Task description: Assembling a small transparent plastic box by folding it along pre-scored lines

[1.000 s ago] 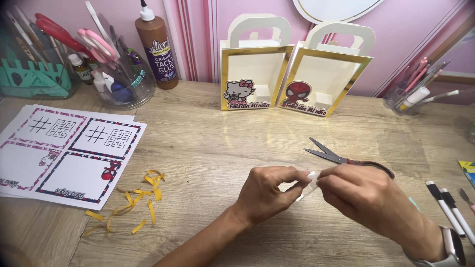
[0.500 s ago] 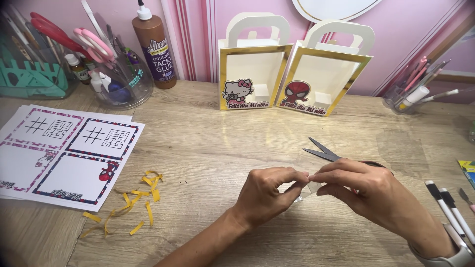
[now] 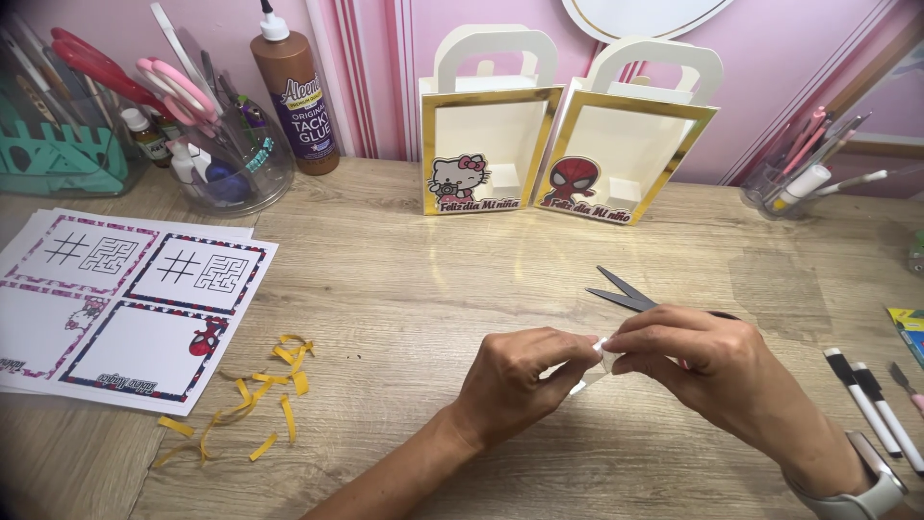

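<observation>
A small white paper piece is pinched between the fingertips of the left hand and right hand, low over the wooden table; grey scissors lie just behind the right hand.

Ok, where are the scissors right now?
In the head view the scissors lie on the wooden table right of centre, blades pointing left, handles hidden behind the right hand, in front of the two gift boxes.
</observation>
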